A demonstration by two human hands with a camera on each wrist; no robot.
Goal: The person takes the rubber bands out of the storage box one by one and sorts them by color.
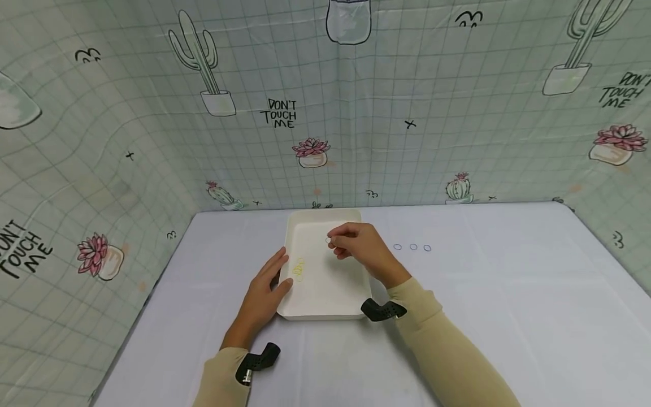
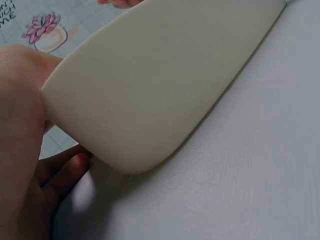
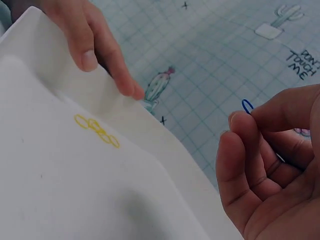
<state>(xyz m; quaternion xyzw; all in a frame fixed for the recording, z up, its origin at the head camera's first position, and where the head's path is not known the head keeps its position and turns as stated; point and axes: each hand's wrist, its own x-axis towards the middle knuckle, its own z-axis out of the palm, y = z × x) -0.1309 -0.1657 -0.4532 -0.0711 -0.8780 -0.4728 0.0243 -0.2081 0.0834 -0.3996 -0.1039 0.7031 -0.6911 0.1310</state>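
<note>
Blue ring [image 3: 247,105] sat pinched in the curled fingertips [image 3: 239,122] of your right hand [image 1: 362,246], held up over the far part of the white tray [image 1: 325,294]. Your left hand [image 1: 264,294] gripped the tray's left edge, thumb on the rim and fingers bent under it. Some yellow rings [image 1: 298,269] lay in a little bunch inside the tray, near that thumb. Three more blue rings [image 1: 412,247] lay in a row on the white table [image 1: 508,294], just right of the tray.
</note>
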